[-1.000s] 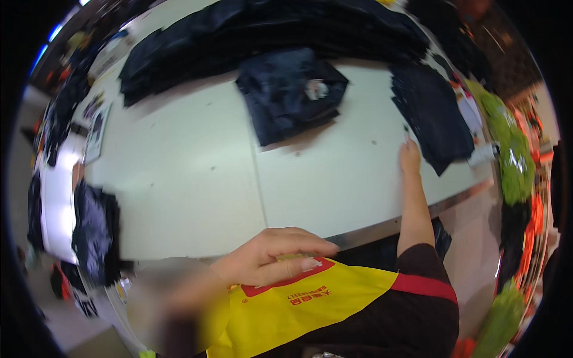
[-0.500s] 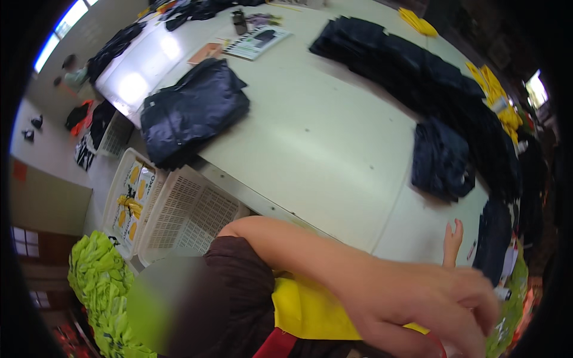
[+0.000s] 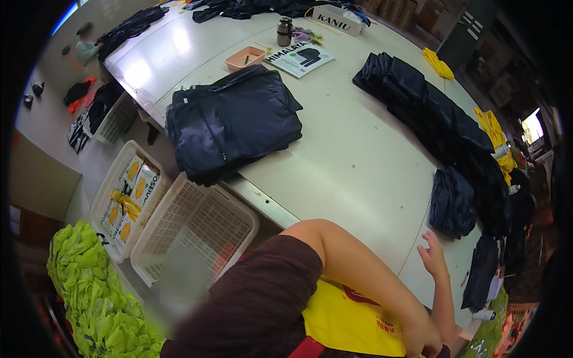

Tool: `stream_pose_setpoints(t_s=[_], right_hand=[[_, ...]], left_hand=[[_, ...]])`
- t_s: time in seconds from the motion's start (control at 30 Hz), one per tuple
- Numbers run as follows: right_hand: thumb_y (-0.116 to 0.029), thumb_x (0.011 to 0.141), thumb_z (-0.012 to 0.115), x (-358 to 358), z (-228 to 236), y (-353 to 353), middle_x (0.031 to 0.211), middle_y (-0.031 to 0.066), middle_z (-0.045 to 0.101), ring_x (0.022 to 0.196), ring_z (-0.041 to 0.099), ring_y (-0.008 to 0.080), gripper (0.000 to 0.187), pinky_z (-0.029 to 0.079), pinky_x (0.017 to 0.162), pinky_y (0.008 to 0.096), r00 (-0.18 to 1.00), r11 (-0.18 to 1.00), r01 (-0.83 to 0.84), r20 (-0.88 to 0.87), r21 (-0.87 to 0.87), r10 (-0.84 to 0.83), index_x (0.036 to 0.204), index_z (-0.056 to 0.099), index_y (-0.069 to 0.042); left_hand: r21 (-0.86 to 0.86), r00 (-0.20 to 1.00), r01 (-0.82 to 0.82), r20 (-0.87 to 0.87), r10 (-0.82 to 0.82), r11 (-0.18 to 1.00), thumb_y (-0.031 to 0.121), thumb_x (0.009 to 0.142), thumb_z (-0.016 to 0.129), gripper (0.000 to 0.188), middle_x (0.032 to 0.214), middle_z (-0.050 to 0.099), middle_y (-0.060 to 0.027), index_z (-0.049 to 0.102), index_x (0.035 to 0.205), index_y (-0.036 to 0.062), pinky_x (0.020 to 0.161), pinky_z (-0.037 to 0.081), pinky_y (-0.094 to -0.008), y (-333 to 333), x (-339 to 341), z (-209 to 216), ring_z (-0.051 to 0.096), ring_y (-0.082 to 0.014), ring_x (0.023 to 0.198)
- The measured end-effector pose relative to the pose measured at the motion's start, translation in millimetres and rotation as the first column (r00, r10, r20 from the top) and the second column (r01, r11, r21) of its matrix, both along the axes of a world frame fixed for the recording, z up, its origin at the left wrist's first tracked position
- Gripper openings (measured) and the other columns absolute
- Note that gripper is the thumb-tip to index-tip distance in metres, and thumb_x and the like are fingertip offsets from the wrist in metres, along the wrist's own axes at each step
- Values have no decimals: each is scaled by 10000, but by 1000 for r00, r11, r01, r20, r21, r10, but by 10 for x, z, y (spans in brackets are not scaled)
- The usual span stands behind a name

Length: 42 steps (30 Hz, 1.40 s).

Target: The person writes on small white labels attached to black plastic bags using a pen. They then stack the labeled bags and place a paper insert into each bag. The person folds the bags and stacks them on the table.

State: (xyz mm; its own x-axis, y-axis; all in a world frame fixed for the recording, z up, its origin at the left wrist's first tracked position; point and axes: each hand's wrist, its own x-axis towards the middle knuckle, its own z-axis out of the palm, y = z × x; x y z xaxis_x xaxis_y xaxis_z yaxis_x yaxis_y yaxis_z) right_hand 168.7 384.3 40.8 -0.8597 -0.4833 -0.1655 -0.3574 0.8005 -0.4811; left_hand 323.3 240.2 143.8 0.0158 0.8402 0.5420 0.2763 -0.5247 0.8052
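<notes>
My left arm, in a brown sleeve, reaches across my body over a yellow apron (image 3: 343, 316). My left hand (image 3: 422, 335) hangs low by my right arm, at the lower edge. Its fingers point down and are blurred, so what they touch is unclear. My right hand (image 3: 434, 258) is raised at the table's right side, fingers apart, with nothing in it. Just beyond it lies a small folded navy garment (image 3: 452, 203). A large stack of folded dark garments (image 3: 236, 122) sits at the table's left edge.
A long row of folded dark garments (image 3: 424, 107) runs along the right of the pale table (image 3: 340, 155). White plastic baskets (image 3: 143, 253) stand at the lower left beside bunched lime-green fabric (image 3: 89, 292). Farther back are a pink tray (image 3: 245, 58), a flask (image 3: 285, 31) and a person (image 3: 88, 48).
My left hand has swung down and inward, closer to my body. My right hand stays raised, more of its forearm now showing. The view has shifted, revealing more of the table's far end.
</notes>
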Motion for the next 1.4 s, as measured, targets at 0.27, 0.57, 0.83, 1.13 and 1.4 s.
stream_pose_setpoints(t_s=[0.27, 0.57, 0.83, 1.13, 1.4], right_hand=[[-199, 813, 633, 427, -132, -145, 1318, 249, 446, 1223, 438, 373, 406, 409, 969, 401, 980, 979, -140, 165, 149, 115, 1157, 538, -8], [-178, 817, 627, 244, -443, -1049, 1304, 232, 462, 1235, 415, 377, 424, 367, 1010, 413, 928, 972, -231, 290, -41, 233, 1193, 520, -13], [-157, 838, 580, -168, -1119, -1061, 1338, 236, 412, 1239, 381, 397, 451, 299, 1053, 439, 951, 998, -44, -309, -38, 30, 1249, 477, -2], [-165, 780, 525, -120, -1620, -1101, 1332, 190, 433, 1240, 381, 349, 476, 258, 1035, 475, 877, 971, 233, -445, 57, -184, 1231, 496, -16], [-178, 771, 522, -148, -1568, -1110, 1317, 199, 441, 1209, 401, 373, 468, 289, 1011, 481, 874, 964, 256, -444, 77, -197, 1203, 509, 1]], left_hand=[[343, 775, -335, -429, 464, 877, 242, 777, 571, 275, 852, 642, -168, 639, 965, 53, 755, 464, -458, -211, 164, 890, 610, -350, 820], [278, 970, -20, -229, 87, 960, 274, 858, 544, 361, 1063, 588, -143, 565, 1139, 49, 896, 420, -373, -918, -122, 731, 542, -259, 1027], [-408, -63, -912, 52, 997, -36, 215, 809, 637, 396, 973, 628, -114, 571, 1162, 48, 789, 487, -340, -2896, -2929, -1058, 602, -223, 913], [-601, -748, -545, 34, 663, -584, 230, 682, 715, 627, 1104, 561, -295, 446, 1163, -70, 914, 455, -408, -5696, -4297, -2082, 547, -399, 1069], [-920, -1000, -11, 13, 0, -393, 104, 693, 691, 528, 1174, 568, -214, 490, 1156, -51, 835, 501, -376, -6432, -5256, -2762, 596, -327, 1032]])
